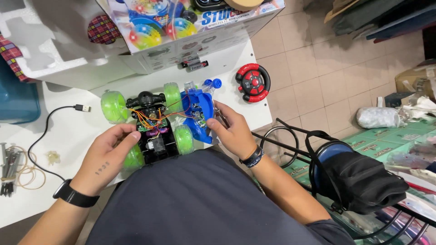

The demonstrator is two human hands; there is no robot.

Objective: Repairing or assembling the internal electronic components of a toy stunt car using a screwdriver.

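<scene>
A toy car (152,122) with its top taken off is seen lying on a white table (68,136), close to the near edge. Its black middle is open, and orange and red wires (156,115) can be seen inside. Four big green wheels (113,106) are fixed to its corners.

The near left side of the car is touched by the left hand (109,152). The fingers are curled against the near green wheel, and the thumb is laid on top. The hand is not closed tight around anything that can be seen.

The blue shell (200,113) of the car is held up on its edge by the right hand (231,131), just beside the car. The shell is pinched between the thumb and the fingers. A thin metal tool, maybe a screwdriver (221,117), seems to be held in the same hand, but it is hard to tell.

A red and black round remote (253,82) is placed further back on the table. A colourful toy box (195,27) is set behind the car, with two batteries (194,65) beside it. A black cable (50,122) is laid to the left.
</scene>
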